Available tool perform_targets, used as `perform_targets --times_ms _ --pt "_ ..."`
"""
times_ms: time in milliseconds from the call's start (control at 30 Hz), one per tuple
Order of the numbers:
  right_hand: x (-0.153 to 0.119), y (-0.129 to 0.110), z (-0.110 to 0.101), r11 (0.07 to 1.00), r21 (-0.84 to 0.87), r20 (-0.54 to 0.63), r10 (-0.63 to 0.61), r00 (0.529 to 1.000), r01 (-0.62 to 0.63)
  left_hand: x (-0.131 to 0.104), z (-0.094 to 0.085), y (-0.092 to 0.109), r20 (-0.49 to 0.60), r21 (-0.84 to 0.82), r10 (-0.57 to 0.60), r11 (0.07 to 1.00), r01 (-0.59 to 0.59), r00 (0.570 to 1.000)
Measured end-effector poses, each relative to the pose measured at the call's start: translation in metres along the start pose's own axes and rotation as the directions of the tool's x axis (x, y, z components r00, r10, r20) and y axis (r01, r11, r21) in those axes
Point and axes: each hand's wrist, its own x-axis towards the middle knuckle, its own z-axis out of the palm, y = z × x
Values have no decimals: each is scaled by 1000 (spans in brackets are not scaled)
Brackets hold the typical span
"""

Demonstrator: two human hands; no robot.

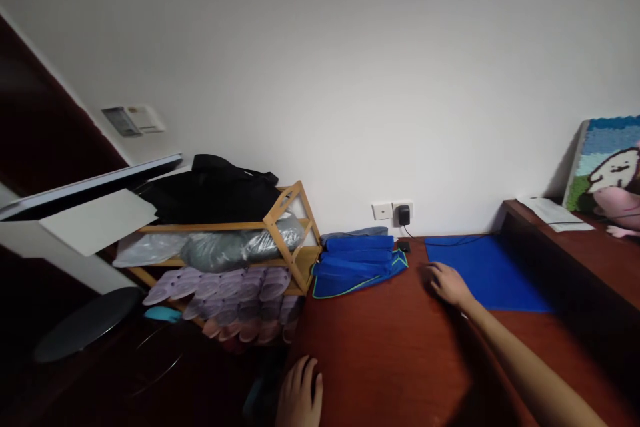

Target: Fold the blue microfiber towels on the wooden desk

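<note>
Holds the right hand palm down at the reddish-brown wooden tabletop, with fingers loosely bent and slightly apart, clamped on nothing visible; cannot tell, through the blur, pressing from hovering. Overlaps, from above, the left border of a flat, bright-blue, four-cornered cloth, spread mainly to the right of that hand. Cannot settle the flat cloth's long axis at this slant. Shows, just left of the right fingertips, a folded bright-blue fabric bundle with thin green edging, long axis running sideways, across the line of reach. Has the right hand nearer to both cloths. Rests the left hand at the tabletop's left edge, with fingers a little apart and nothing seen in them, below the bundle and well apart from the flat cloth. Shows, beyond the right hand, a black plastic plug adapter in the wall socket; farther out, left of the bundle, a pale wooden rack bearing lilac plastic slippers.
</note>
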Motion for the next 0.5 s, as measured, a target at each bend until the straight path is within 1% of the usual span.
perform_targets --times_ms 67,133,167,233,300,367,500 --pt "21 -46 4 994 34 22 -105 994 104 -2 1 0 10 0 -11 1000 11 1000" --pt "39 -86 13 989 46 37 -146 989 144 -4 1 0 18 -4 -24 1000 24 1000" --pt "46 -102 19 986 51 49 -160 986 158 -5 1 0 21 -6 -30 1000 30 999" --pt "55 -128 32 983 55 77 -179 981 175 -6 3 -1 25 -12 -39 999 39 999" --pt "61 -144 42 982 52 96 -186 978 182 -8 6 -2 25 -17 -43 999 44 999" --pt "64 -153 49 985 39 98 -169 981 166 -9 10 -3 23 -18 -43 999 44 999" --pt "70 -162 49 996 4 88 -91 992 91 -10 13 -3 7 -6 -48 999 48 999"
